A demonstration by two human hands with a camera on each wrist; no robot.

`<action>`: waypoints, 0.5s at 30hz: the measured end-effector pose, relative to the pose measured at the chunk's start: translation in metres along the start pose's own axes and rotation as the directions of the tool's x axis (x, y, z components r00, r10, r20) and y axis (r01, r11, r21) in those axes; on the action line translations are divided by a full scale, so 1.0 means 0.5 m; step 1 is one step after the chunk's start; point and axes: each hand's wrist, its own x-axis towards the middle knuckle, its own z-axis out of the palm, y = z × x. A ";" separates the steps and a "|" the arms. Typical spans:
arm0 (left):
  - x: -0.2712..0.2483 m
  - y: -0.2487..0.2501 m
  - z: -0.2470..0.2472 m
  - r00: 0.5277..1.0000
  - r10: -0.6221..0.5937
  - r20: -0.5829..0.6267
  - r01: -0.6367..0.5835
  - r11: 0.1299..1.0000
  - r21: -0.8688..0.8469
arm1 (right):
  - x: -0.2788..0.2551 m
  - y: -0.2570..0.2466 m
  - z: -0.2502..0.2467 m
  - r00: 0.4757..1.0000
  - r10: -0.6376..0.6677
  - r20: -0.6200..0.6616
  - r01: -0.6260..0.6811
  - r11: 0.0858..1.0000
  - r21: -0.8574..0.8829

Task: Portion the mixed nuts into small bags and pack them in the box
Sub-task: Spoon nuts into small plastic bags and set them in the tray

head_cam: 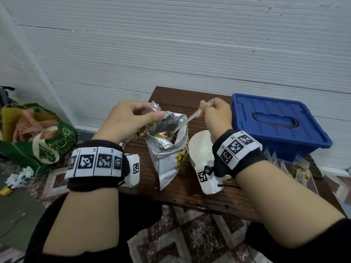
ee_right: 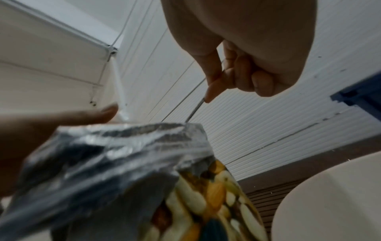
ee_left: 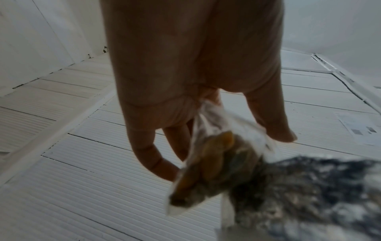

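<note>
my left hand (head_cam: 123, 120) pinches a small clear bag (ee_left: 208, 161) by its mouth, fingers (ee_left: 270, 117) curled round the plastic, thumb on the near lip. the bag is already part full of nuts and hangs just beside the left rim of the big foil nut pouch (head_cam: 167, 149), touching it from what the left wrist view shows. my right hand (head_cam: 214, 114) grips a clear plastic spoon (head_cam: 191, 117) near the handle end, fingers closed tight on it. the spoon's long axis slopes down and to the left from my right hand, the bowl end sunk inside the pouch mouth among the nuts; can't tell if it is loaded.

key relation: the small bag's mouth sits left of the spoon bowl and a little higher, right across the pouch rim. so i judge the next move is lift the spoon, swing left over the rim, tip into the bag. the right hand does the travel, the left just keeps the mouth open. risk is nuts spilling between pouch and bag.

the pouch stands mid table (head_cam: 190, 188), leaning a bit. a white bowl (head_cam: 199, 147) sits just right of it, under my right wrist. the blue box (head_cam: 275, 126), lid on, is at the far right corner of the table. filled small bags (head_cam: 300, 168) lie near the right edge, in front of the box, not packed yet.
</note>
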 end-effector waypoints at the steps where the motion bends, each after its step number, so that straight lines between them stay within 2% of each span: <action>1: -0.001 0.002 0.000 1.000 0.003 -0.002 -0.003 1.000 -0.004 | 0.005 0.002 -0.003 0.999 0.045 -0.021 -0.044 0.999 0.025; 4: -0.004 0.006 0.001 1.000 0.004 -0.009 -0.004 1.000 -0.021 | 0.014 0.006 -0.012 0.989 0.137 -0.061 -0.133 0.988 0.074; 7: -0.004 0.008 -0.003 1.000 0.002 -0.016 -0.002 1.000 -0.016 | 0.015 0.001 -0.019 0.983 0.167 -0.069 -0.161 0.983 0.085; 15: 0.000 0.000 -0.009 1.000 0.003 0.019 -0.004 0.999 0.041 | 0.040 -0.045 -0.048 0.985 0.047 -0.164 -0.042 0.999 0.034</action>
